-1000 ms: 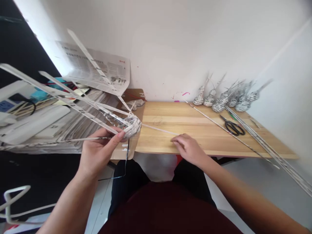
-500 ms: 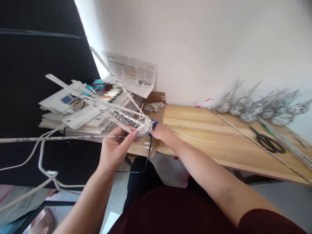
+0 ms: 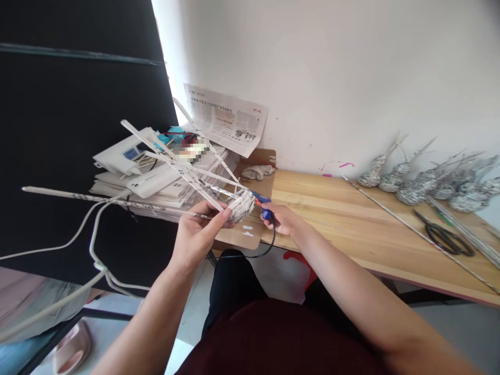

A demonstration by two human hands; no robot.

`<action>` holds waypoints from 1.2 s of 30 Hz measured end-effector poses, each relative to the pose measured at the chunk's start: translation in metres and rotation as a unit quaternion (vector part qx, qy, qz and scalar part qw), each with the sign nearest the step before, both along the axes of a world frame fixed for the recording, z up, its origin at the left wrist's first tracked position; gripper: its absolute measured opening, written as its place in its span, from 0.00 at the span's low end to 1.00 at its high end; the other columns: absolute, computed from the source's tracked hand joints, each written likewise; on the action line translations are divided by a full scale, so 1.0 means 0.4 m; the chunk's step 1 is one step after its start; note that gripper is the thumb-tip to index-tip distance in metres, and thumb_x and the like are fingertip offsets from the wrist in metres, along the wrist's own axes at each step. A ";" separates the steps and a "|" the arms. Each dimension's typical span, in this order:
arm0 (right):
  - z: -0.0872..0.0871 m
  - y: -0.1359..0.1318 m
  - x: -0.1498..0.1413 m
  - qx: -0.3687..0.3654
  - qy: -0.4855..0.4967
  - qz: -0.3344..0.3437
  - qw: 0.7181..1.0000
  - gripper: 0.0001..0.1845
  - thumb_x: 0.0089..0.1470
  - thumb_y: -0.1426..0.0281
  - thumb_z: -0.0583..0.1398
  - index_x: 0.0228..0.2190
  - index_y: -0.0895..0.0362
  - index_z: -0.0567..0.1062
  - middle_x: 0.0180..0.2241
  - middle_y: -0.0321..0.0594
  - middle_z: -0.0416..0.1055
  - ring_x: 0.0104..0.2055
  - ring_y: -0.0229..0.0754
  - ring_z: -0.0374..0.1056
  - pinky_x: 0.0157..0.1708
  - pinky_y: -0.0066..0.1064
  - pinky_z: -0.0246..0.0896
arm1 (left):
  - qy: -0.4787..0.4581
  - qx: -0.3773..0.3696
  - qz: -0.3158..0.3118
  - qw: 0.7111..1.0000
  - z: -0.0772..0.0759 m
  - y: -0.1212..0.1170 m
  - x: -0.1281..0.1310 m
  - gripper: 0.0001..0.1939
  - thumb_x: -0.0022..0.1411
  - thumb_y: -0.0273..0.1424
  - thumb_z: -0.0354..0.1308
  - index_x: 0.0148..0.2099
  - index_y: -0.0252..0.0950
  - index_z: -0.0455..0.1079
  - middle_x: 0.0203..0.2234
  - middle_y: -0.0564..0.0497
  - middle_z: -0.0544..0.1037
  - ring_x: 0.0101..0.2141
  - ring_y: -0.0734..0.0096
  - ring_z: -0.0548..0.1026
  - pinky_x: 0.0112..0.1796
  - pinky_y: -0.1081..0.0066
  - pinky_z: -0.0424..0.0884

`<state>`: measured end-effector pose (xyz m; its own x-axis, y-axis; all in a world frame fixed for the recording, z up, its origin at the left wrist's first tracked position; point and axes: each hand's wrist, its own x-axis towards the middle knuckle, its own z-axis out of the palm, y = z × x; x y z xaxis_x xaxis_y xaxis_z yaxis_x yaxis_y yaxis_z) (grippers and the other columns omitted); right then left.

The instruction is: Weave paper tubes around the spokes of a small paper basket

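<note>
Our left hand pinches a small, rounded piece woven from white-and-grey printed paper strips, its thumb pressed on the near side and its fingers partly hidden underneath. We hold this piece above the left end of the pale wooden tabletop, over a brown cardboard sheet, with its long loose paper strands fanning out toward the upper left. Our right hand is closed around a blue hand tool with an orange part, keeping it just beside the right side of the weave; we cannot tell whether its tip touches. A thin black cord hangs from the tool and curves toward our knees. Beyond our left hand lies a thick stack of white papers, and a printed newspaper sheet leans against the wall behind it. To our right, we have black-handled scissors, a long thin paper rod and a row of gourd-shaped woven paper pieces standing near the wall.
</note>
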<state>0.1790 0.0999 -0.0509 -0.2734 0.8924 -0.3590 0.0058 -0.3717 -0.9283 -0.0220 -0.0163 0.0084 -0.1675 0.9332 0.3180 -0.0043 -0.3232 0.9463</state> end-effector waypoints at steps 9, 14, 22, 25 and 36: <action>0.054 -0.213 0.090 0.090 0.115 -0.111 0.983 0.14 0.53 0.59 0.62 0.34 0.53 0.65 0.22 0.27 0.67 0.15 0.31 0.60 0.11 0.20 0.44 | -0.024 -0.015 -0.036 0.999 -0.007 -0.008 0.018 0.09 0.58 0.35 0.70 0.36 0.35 0.78 0.30 0.52 0.79 0.32 0.71 0.78 0.36 0.73 0.79; 0.101 -0.330 0.118 0.189 0.093 -0.087 0.974 0.11 0.59 0.62 0.60 0.37 0.53 0.64 0.25 0.28 0.68 0.16 0.33 0.67 0.12 0.21 0.47 | -0.015 -0.015 -0.044 0.999 -0.006 -0.009 0.037 0.08 0.58 0.35 0.69 0.36 0.36 0.78 0.30 0.53 0.80 0.32 0.72 0.78 0.37 0.75 0.78; 0.120 -0.399 0.142 0.167 0.126 0.045 0.977 0.17 0.60 0.60 0.64 0.45 0.57 0.71 0.30 0.36 0.73 0.22 0.32 0.69 0.16 0.21 0.49 | 0.003 -0.007 -0.058 0.998 -0.001 -0.009 0.069 0.08 0.58 0.35 0.69 0.36 0.36 0.77 0.29 0.54 0.79 0.30 0.72 0.79 0.35 0.73 0.80; 0.120 -0.400 0.153 0.170 0.144 0.035 0.974 0.17 0.61 0.58 0.64 0.43 0.58 0.74 0.26 0.33 0.70 0.22 0.29 0.63 0.19 0.22 0.52 | 0.009 -0.002 -0.062 0.998 0.002 -0.012 0.077 0.08 0.59 0.35 0.69 0.36 0.36 0.77 0.29 0.54 0.79 0.30 0.73 0.79 0.35 0.74 0.80; 0.108 -0.425 0.161 0.326 -0.117 -0.053 0.937 0.18 0.63 0.55 0.59 0.38 0.58 0.75 0.25 0.36 0.70 0.24 0.36 0.64 0.25 0.29 0.63 | 0.015 -0.021 -0.077 0.997 -0.005 -0.010 0.097 0.09 0.59 0.36 0.68 0.36 0.36 0.77 0.30 0.52 0.79 0.32 0.70 0.79 0.36 0.70 0.81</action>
<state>0.2433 -0.0700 -0.0077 -0.1524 0.9605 0.2327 0.2319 0.2637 -0.9363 0.0167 -0.0201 0.0066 -0.0129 0.9595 0.2815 -0.0226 -0.2817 0.9592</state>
